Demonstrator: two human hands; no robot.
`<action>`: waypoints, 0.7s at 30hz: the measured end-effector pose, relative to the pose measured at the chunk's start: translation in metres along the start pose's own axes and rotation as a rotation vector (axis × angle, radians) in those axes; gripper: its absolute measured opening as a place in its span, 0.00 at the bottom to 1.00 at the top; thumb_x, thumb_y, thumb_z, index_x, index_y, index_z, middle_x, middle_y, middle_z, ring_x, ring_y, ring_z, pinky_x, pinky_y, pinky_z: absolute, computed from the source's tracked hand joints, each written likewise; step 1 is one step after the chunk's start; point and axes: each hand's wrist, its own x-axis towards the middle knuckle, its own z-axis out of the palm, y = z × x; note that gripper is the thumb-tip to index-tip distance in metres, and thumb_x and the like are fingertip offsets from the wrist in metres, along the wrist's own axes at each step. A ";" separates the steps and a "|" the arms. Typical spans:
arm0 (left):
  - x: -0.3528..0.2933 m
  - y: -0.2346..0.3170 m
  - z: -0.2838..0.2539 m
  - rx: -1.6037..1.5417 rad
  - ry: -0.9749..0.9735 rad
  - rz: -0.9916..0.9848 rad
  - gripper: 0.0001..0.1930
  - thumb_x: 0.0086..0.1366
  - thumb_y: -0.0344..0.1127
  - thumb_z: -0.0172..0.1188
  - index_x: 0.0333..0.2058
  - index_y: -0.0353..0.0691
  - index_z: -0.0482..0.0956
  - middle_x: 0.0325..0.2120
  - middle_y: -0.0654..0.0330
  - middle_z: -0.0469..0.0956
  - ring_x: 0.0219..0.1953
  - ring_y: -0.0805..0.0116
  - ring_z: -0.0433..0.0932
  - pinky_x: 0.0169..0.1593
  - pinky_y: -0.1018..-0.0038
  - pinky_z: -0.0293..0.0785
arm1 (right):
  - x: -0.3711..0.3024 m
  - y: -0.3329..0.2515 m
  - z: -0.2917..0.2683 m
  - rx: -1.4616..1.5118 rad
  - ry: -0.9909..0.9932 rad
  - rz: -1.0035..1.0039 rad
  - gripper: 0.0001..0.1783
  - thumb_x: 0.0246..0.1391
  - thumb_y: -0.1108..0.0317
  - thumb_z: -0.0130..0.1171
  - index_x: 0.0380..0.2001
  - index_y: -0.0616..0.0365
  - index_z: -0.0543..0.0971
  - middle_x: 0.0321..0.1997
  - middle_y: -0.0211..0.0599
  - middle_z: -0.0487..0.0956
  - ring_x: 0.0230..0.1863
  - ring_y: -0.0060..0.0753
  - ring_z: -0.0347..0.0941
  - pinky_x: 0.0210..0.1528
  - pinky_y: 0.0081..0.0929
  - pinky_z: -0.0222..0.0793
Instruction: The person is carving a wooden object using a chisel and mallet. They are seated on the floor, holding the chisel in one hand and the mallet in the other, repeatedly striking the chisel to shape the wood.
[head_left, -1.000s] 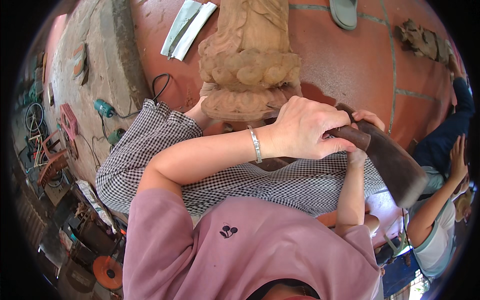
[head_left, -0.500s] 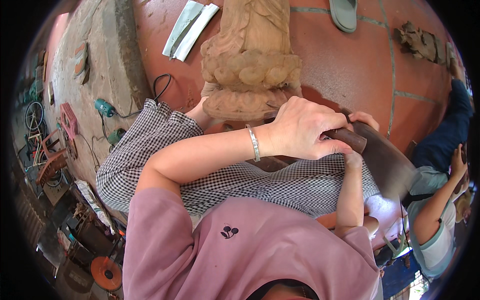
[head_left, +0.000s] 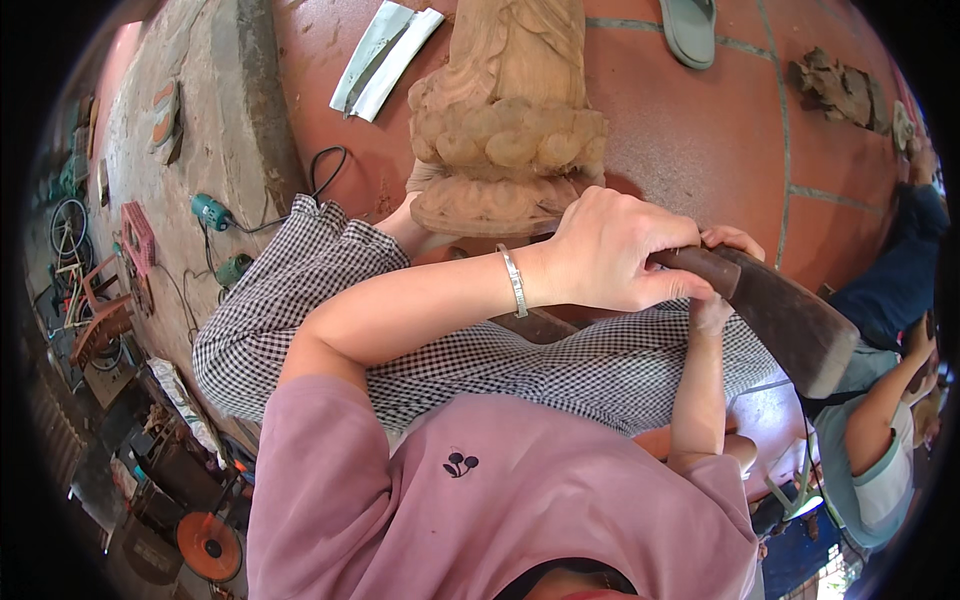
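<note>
My left hand [head_left: 618,250], its wrist wearing a silver bracelet, is wrapped around a brown round wooden handle [head_left: 708,268], seemingly a chisel's. The blade end is hidden under the hand, beside the lower rim of a carved wooden statue [head_left: 508,130] with a petalled base. Partly behind the left hand, my right hand [head_left: 735,240] grips a dark, flat wooden mallet [head_left: 798,325]. Its broad end points down to the right, and its face overlaps the handle's end in this view; whether they touch I cannot tell. The statue lies between my legs in checked trousers [head_left: 300,290].
Pale split strips [head_left: 385,60] and a grey slipper [head_left: 690,35] lie on the red tiled floor. A rough slab [head_left: 230,110] runs along the left, with green power tools [head_left: 210,213] and cords. Another person [head_left: 875,440] sits close at the right. A wood chunk [head_left: 838,90] lies beyond.
The mallet's broad end has swung outward to the right and its blur is gone. My left hand keeps its hold on the handle. The statue sits slightly farther right in the view.
</note>
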 end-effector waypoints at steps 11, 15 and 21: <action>-0.003 -0.003 -0.013 -0.099 -0.016 0.009 0.21 0.54 0.55 0.70 0.28 0.42 0.80 0.14 0.60 0.74 0.17 0.60 0.75 0.21 0.69 0.68 | 0.005 -0.031 0.003 -0.565 -0.075 0.046 0.15 0.49 0.76 0.64 0.40 0.59 0.72 0.38 0.36 0.74 0.42 0.30 0.71 0.51 0.31 0.67; -0.002 -0.004 -0.014 -0.139 -0.019 -0.017 0.22 0.53 0.58 0.69 0.27 0.44 0.81 0.12 0.61 0.73 0.18 0.58 0.77 0.23 0.65 0.70 | 0.000 -0.020 0.002 -0.521 0.032 0.044 0.14 0.49 0.79 0.60 0.40 0.60 0.72 0.38 0.38 0.74 0.41 0.34 0.72 0.51 0.31 0.67; -0.003 -0.005 -0.016 -0.143 -0.018 -0.010 0.22 0.53 0.58 0.69 0.26 0.43 0.81 0.13 0.60 0.74 0.18 0.56 0.77 0.23 0.65 0.70 | -0.006 -0.016 -0.007 -0.563 -0.006 0.088 0.17 0.48 0.83 0.57 0.42 0.59 0.70 0.39 0.38 0.73 0.44 0.33 0.70 0.54 0.31 0.66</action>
